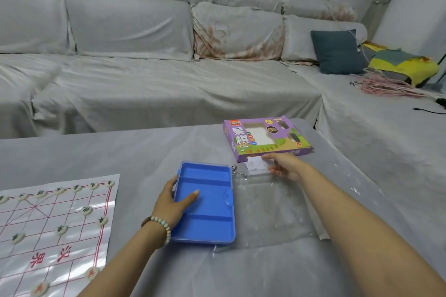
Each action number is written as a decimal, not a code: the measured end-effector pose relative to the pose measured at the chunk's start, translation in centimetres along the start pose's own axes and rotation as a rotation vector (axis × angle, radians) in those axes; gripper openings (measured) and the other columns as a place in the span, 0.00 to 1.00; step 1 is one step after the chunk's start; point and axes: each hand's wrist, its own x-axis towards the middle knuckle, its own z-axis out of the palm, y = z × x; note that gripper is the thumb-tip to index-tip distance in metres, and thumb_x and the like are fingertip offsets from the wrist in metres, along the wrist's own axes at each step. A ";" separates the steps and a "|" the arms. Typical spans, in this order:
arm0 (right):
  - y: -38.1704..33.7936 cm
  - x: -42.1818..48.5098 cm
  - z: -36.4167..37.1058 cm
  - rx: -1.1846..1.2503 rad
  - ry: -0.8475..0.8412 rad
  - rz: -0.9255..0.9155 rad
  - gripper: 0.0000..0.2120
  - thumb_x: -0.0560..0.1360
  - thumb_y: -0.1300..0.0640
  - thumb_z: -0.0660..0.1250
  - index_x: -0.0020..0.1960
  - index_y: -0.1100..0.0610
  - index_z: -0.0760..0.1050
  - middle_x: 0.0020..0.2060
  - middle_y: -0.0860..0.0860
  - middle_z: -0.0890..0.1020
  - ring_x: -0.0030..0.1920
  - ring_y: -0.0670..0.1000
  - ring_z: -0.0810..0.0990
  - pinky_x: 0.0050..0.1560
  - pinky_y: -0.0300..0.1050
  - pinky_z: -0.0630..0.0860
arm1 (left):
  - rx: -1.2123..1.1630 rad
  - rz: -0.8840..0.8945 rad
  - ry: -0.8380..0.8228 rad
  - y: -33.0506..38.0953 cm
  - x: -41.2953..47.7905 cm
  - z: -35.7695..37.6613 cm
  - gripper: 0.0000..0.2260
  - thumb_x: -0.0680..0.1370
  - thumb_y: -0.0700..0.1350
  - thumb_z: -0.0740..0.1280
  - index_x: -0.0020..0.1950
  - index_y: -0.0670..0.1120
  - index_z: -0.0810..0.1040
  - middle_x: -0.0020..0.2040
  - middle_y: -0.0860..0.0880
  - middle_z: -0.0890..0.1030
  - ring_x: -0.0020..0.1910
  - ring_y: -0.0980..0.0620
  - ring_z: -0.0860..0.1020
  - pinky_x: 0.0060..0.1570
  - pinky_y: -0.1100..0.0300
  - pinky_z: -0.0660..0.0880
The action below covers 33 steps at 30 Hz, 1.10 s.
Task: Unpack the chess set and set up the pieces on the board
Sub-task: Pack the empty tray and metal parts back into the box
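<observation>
A blue plastic tray (pixel 212 222) with a clear lid lies mid-table, its compartments holding nothing. My left hand (pixel 173 202) grips its left edge, thumb resting inside. My right hand (pixel 282 165) pinches a small white card (pixel 255 165) at the top of a clear plastic pouch (pixel 272 212) lying right of the tray. The purple xiangqi box (pixel 263 138) sits just beyond that hand. At the left, the paper board (pixel 55 236) with red lines carries several round cream pieces (pixel 62 229) on its intersections.
The table is covered with a grey cloth (pixel 120 152) and clear plastic sheeting. Behind it runs a sofa (pixel 144 67) draped in grey sheets, with a dark blue cushion (pixel 337 52) and a yellow fabric pile (pixel 403 65) at the right.
</observation>
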 end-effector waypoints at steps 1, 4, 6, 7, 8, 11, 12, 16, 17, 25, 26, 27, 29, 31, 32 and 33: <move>-0.1 0.2 -0.2 0.005 -0.020 0.020 0.11 0.73 0.60 0.70 0.54 0.58 0.76 0.35 0.50 0.76 0.24 0.44 0.75 0.24 0.34 0.75 | 0.000 -0.001 0.004 0.0 0.0 0.1 0.29 0.73 0.50 0.70 0.71 0.51 0.62 0.56 0.51 0.68 0.50 0.50 0.72 0.43 0.59 0.72; -0.1 0.1 -0.3 0.125 -0.115 0.017 0.07 0.75 0.62 0.67 0.53 0.61 0.76 0.41 0.51 0.77 0.31 0.46 0.79 0.31 0.37 0.79 | -0.014 -0.010 0.007 -0.1 -0.1 0.3 0.30 0.73 0.50 0.70 0.71 0.51 0.62 0.56 0.51 0.69 0.50 0.48 0.73 0.45 0.57 0.73; -0.4 -0.8 -0.5 0.265 -0.166 -0.050 0.04 0.77 0.62 0.64 0.50 0.61 0.76 0.45 0.51 0.79 0.41 0.49 0.80 0.41 0.40 0.81 | -0.025 -0.013 0.007 -0.1 -0.5 0.3 0.30 0.73 0.50 0.70 0.71 0.51 0.62 0.56 0.50 0.69 0.50 0.47 0.73 0.45 0.56 0.73; -0.7 -1.5 -0.7 0.327 -0.182 -0.096 0.05 0.78 0.62 0.63 0.49 0.61 0.77 0.47 0.51 0.80 0.43 0.49 0.80 0.44 0.41 0.80 | -0.031 -0.016 0.008 0.0 -0.7 0.2 0.30 0.73 0.50 0.70 0.71 0.51 0.62 0.56 0.50 0.70 0.50 0.47 0.74 0.45 0.56 0.73; -1.1 -2.5 -0.9 0.378 -0.197 -0.136 0.06 0.78 0.62 0.62 0.48 0.61 0.77 0.48 0.51 0.80 0.44 0.49 0.80 0.43 0.40 0.80 | -0.038 -0.018 0.010 0.1 -1.0 0.0 0.30 0.73 0.50 0.70 0.71 0.51 0.62 0.56 0.49 0.70 0.51 0.46 0.74 0.45 0.55 0.74; -0.8 -5.8 -1.3 0.461 -0.250 -0.154 0.08 0.79 0.61 0.60 0.48 0.61 0.78 0.49 0.51 0.81 0.42 0.48 0.81 0.38 0.37 0.79 | -0.059 -0.023 0.022 0.3 -2.3 -0.6 0.31 0.73 0.49 0.71 0.72 0.51 0.61 0.57 0.48 0.70 0.51 0.46 0.74 0.45 0.54 0.74; 0.0 -6.8 -1.4 0.451 -0.263 -0.129 0.08 0.79 0.61 0.60 0.49 0.60 0.78 0.50 0.51 0.81 0.40 0.47 0.82 0.37 0.37 0.79 | -0.066 -0.025 0.028 0.3 -2.8 -0.9 0.31 0.73 0.49 0.71 0.72 0.51 0.61 0.58 0.47 0.71 0.51 0.45 0.74 0.46 0.53 0.74; 4.1 -9.9 -0.8 0.270 -0.251 -0.034 0.08 0.79 0.59 0.61 0.55 0.61 0.75 0.52 0.51 0.79 0.42 0.51 0.84 0.43 0.42 0.80 | -0.090 -0.025 0.040 0.5 -4.9 -1.6 0.31 0.73 0.49 0.71 0.72 0.51 0.61 0.62 0.44 0.72 0.53 0.43 0.75 0.50 0.49 0.76; 4.7 -10.6 -0.6 0.201 -0.205 -0.059 0.10 0.79 0.57 0.62 0.57 0.61 0.74 0.50 0.51 0.79 0.44 0.52 0.83 0.47 0.44 0.80 | -0.092 -0.016 0.039 0.6 -5.4 -1.6 0.31 0.73 0.49 0.71 0.72 0.51 0.61 0.62 0.45 0.72 0.53 0.43 0.75 0.50 0.49 0.76; 6.9 -15.5 1.8 0.157 -0.386 -0.079 0.16 0.78 0.47 0.62 0.62 0.52 0.73 0.57 0.51 0.82 0.56 0.53 0.81 0.62 0.56 0.75 | -0.156 0.056 -0.033 2.5 -7.8 3.4 0.30 0.73 0.47 0.70 0.72 0.50 0.61 0.62 0.47 0.73 0.53 0.48 0.75 0.49 0.56 0.74; 7.1 -15.7 1.8 0.181 -0.382 -0.090 0.15 0.78 0.48 0.62 0.62 0.54 0.74 0.56 0.52 0.82 0.56 0.54 0.81 0.61 0.56 0.75 | -0.159 0.061 -0.044 2.5 -7.9 4.3 0.29 0.75 0.48 0.69 0.72 0.49 0.60 0.64 0.47 0.72 0.55 0.48 0.74 0.52 0.56 0.73; 7.1 -16.0 1.6 0.192 -0.330 -0.102 0.15 0.78 0.49 0.62 0.62 0.55 0.74 0.55 0.53 0.83 0.55 0.54 0.82 0.60 0.56 0.76 | -0.161 0.062 -0.059 2.6 -8.2 5.1 0.27 0.77 0.50 0.65 0.73 0.49 0.59 0.65 0.48 0.71 0.58 0.49 0.73 0.55 0.57 0.72; 7.0 -16.5 0.5 0.160 -0.169 -0.125 0.14 0.78 0.50 0.63 0.59 0.57 0.75 0.53 0.55 0.83 0.51 0.56 0.83 0.54 0.55 0.79 | -0.154 0.023 -0.132 2.5 -8.8 6.1 0.29 0.77 0.60 0.55 0.75 0.49 0.56 0.68 0.52 0.67 0.65 0.50 0.69 0.64 0.57 0.66; 6.9 -16.8 -1.3 0.151 -0.031 -0.148 0.13 0.78 0.51 0.63 0.57 0.58 0.74 0.52 0.55 0.83 0.48 0.55 0.83 0.48 0.51 0.80 | -0.028 0.046 -0.256 1.9 -9.5 6.5 0.32 0.76 0.66 0.46 0.75 0.50 0.56 0.71 0.50 0.67 0.69 0.49 0.66 0.69 0.55 0.60; 6.9 -16.9 -2.3 0.161 0.026 -0.165 0.13 0.78 0.51 0.63 0.58 0.58 0.74 0.52 0.56 0.82 0.47 0.55 0.83 0.45 0.50 0.80 | 0.095 0.095 -0.296 1.6 -9.9 6.6 0.29 0.78 0.63 0.45 0.74 0.51 0.59 0.71 0.49 0.68 0.69 0.49 0.66 0.68 0.58 0.59; 6.9 -17.1 -3.2 0.167 0.076 -0.180 0.13 0.78 0.51 0.63 0.59 0.58 0.74 0.52 0.56 0.82 0.47 0.55 0.82 0.43 0.49 0.80 | 0.247 0.160 -0.311 1.1 -10.2 6.5 0.25 0.80 0.60 0.44 0.74 0.51 0.61 0.70 0.49 0.68 0.69 0.49 0.66 0.66 0.60 0.59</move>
